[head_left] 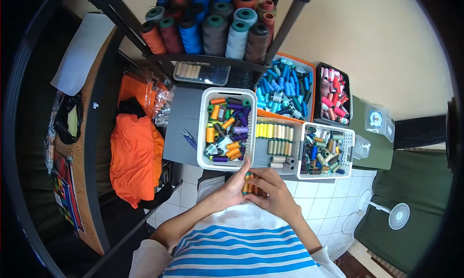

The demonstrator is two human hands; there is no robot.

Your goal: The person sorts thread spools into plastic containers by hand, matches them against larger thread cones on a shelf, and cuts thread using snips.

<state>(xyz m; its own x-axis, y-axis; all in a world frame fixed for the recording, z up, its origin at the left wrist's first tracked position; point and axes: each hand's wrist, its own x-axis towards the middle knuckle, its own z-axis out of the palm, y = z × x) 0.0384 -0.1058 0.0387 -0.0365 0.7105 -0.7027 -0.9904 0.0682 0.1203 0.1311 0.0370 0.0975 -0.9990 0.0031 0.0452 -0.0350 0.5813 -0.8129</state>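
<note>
Sitting on one grey table (183, 114) are one larger white basket (202, 128) and one smaller white basket (349, 155), both holding mixed thread spools. Six thread cones (214, 36) front the rack above. Near the larger basket, the left hand (234, 187) and right hand (274, 190), fingers part-curled, hold several gold-orange spools (247, 184), exact count hidden.
</note>
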